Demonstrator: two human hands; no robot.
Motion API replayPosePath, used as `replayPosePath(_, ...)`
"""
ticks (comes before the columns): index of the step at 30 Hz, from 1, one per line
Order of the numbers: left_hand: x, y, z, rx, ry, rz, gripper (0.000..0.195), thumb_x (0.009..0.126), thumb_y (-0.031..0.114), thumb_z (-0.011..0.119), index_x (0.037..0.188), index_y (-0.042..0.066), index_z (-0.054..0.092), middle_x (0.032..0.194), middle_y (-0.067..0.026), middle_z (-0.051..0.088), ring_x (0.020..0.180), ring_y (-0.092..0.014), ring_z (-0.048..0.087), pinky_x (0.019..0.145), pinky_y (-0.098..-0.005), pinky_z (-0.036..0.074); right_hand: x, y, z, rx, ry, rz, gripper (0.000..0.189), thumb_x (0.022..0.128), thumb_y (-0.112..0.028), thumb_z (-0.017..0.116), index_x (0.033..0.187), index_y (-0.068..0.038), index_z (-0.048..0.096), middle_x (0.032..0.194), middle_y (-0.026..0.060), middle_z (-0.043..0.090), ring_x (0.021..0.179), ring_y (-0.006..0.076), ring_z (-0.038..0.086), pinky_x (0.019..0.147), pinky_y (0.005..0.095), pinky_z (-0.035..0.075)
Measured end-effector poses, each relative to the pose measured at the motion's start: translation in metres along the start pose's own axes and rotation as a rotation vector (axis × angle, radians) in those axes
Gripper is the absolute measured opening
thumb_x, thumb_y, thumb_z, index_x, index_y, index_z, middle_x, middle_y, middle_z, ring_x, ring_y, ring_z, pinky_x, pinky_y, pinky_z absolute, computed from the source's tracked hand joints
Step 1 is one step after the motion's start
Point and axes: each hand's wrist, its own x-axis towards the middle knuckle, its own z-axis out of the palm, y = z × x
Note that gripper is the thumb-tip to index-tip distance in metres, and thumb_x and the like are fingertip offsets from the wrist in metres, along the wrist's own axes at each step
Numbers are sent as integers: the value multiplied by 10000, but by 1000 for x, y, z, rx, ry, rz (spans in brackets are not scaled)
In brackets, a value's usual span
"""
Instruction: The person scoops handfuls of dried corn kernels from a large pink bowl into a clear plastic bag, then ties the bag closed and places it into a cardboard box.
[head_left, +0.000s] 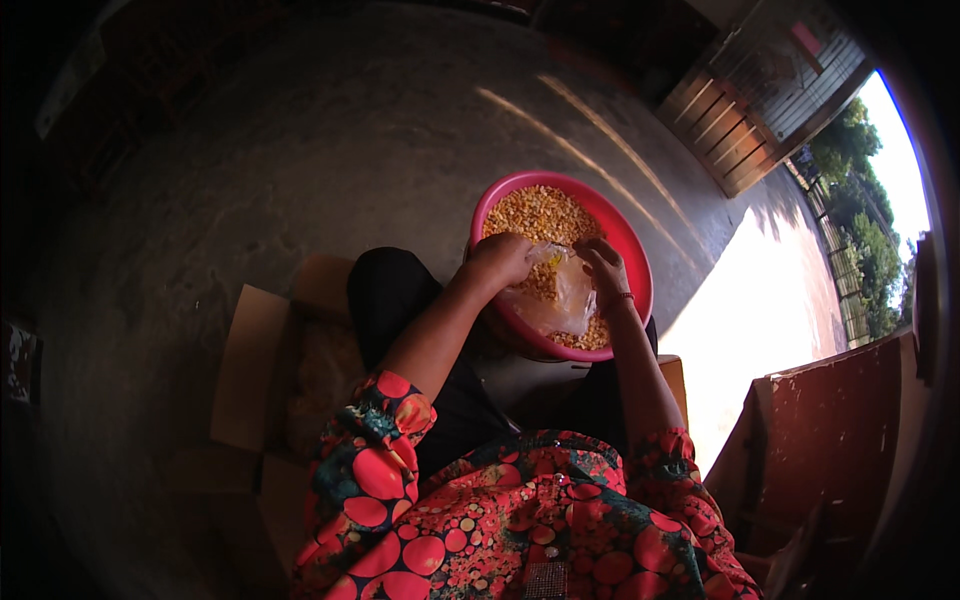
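A round pink plastic basin (636, 262) sits before me at my knees, with yellow corn kernels (540, 210) in it. Over the basin, my left hand (504, 259) grips one side of a clear plastic bag (574, 292). The opposite side of the bag is pinched between the fingers of my right hand (604, 267). Some kernels show in or through the bag, and a small yellow mark is near its top. More kernels lie below its lower edge. How full the bag is, I cannot tell.
By my left leg stands an open cardboard box (249, 367) holding what look like clear plastic bags (326, 367). A worn red wooden panel (832, 435) rises at the right. Beyond it, sunlit ground (780, 285) meets the concrete floor (360, 150) near a wooden door (720, 135).
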Motion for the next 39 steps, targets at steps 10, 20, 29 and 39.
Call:
replayPosePath(10,-5,-8,-11,-93,207,-15,176,764,203,517,788,38,573,761,-174,588,742,-333,576,645,-413,453,-12,64,-21,-182,-188,177,181,794,-206,570,826,-37,627,669,-12,558,624,71,508,568,211,405)
replayPosePath(20,7,-7,-30,-639,524,114,168,873,101,436,901,-19,551,588,-29,524,553,-72,510,510,-225,425,-6,31,-6,108,110,16,185,848,-167,474,836,-18,584,705,2,547,637,77,484,593,211,399)
replayPosePath(29,0,-1,-45,-873,690,165,189,851,59,390,910,16,564,687,29,527,594,-32,467,543,-192,409,-7,11,7,200,266,-233,148,860,-105,478,929,0,557,789,-22,553,723,58,480,630,196,398)
replayPosePath(39,2,-21,-44,-794,446,-1,158,817,110,484,846,-6,589,653,4,543,569,-58,480,525,-215,395,1,9,-8,6,48,-154,153,801,-134,543,902,-29,592,763,-19,555,672,67,492,603,203,395)
